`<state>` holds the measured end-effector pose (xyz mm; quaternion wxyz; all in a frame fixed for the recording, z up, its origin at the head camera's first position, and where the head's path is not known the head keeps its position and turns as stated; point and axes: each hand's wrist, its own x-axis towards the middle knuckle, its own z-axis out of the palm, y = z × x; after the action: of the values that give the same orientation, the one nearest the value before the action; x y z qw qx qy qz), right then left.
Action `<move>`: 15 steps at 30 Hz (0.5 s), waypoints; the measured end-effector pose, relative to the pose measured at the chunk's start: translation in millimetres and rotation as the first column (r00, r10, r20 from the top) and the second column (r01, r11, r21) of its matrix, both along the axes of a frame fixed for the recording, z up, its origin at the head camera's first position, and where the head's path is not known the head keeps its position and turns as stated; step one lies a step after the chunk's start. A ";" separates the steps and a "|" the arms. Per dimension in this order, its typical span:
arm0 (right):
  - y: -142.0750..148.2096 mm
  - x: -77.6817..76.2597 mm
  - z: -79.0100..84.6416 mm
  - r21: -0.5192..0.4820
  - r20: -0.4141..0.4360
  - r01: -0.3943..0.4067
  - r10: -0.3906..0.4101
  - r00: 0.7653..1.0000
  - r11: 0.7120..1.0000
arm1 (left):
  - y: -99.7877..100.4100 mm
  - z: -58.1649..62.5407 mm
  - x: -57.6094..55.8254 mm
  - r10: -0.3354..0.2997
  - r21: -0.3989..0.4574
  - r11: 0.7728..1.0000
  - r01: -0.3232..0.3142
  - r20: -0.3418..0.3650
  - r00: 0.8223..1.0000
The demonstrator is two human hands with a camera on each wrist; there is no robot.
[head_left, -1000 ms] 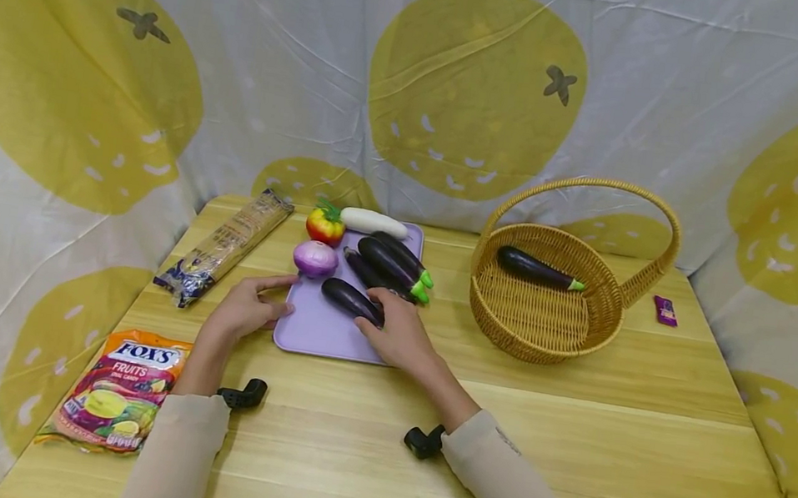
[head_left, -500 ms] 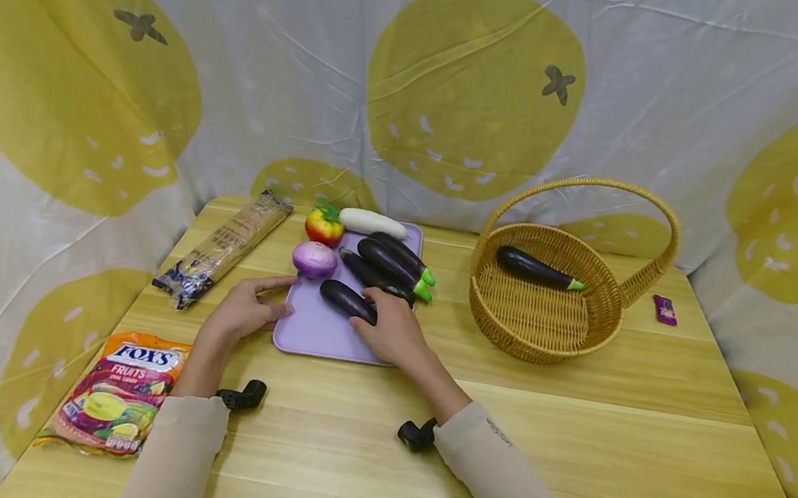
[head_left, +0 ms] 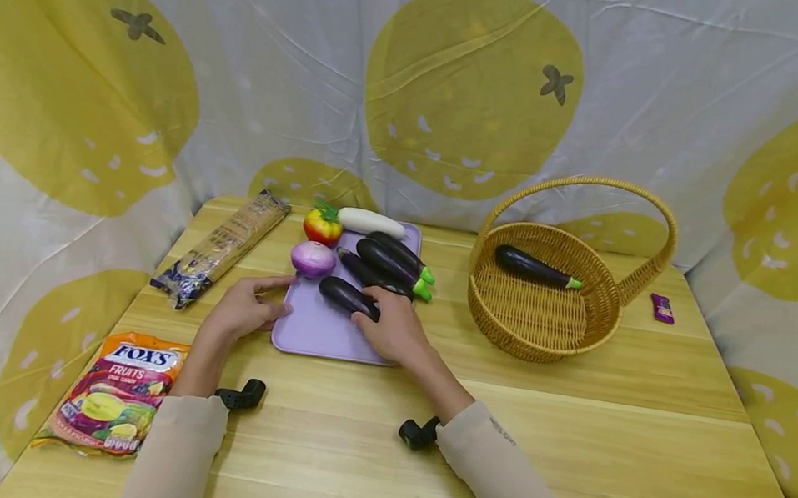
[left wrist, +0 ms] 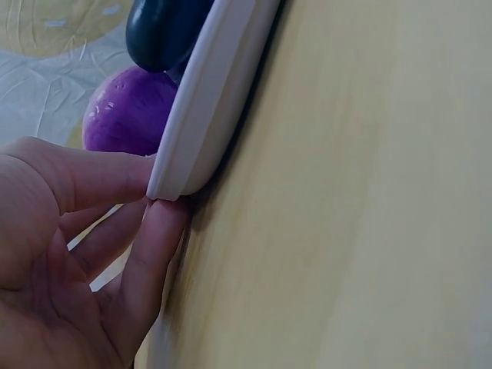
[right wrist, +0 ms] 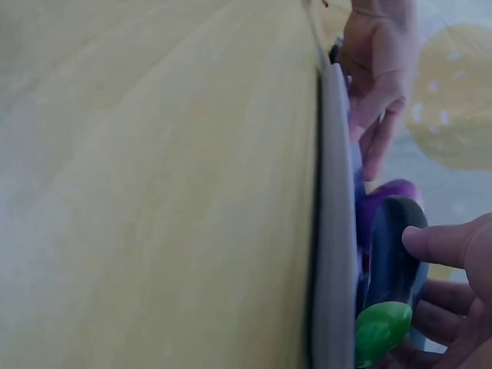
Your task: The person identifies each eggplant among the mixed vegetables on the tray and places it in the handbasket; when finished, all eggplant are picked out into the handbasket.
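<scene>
In the head view, my right hand (head_left: 396, 329) grips a dark purple eggplant (head_left: 341, 295) low over the lilac tray (head_left: 326, 339). In the right wrist view, thumb and fingers lie on either side of this eggplant (right wrist: 393, 250), its green cap toward the camera. My left hand (head_left: 243, 308) pinches the tray's left edge; the left wrist view has its fingertips right at the rim (left wrist: 173, 173). Three other eggplants (head_left: 389, 265) lie close together on the tray's right part. Behind my left fingers sits a purple onion (head_left: 313, 259).
A red-and-yellow fruit (head_left: 322, 226) and a white radish (head_left: 370, 223) are at the tray's back. Right of it stands a wicker basket (head_left: 494, 333) with one eggplant (head_left: 534, 267) inside. Leftward lie a long clear package (head_left: 221, 247), a candy bag (head_left: 115, 392); far right, a purple wrapper (head_left: 662, 309).
My right hand and the eggplant in it have shifted slightly left. The nearest of the other eggplants has also slid a little left. My left hand stays at the tray's edge.
</scene>
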<state>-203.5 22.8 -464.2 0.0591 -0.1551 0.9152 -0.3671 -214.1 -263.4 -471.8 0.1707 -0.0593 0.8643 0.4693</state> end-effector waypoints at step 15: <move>49.6 12.0 43.2 -0.084 -0.068 -0.031 0.025 0.997 0.996 | 2.1 -4.3 -3.0 -0.002 -0.030 1.000 0.000 -0.054 0.999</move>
<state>-191.5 72.4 -421.0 0.0268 -0.1823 0.8980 -0.3996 -217.1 -261.4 -476.1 0.1466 -0.0487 0.8756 0.4576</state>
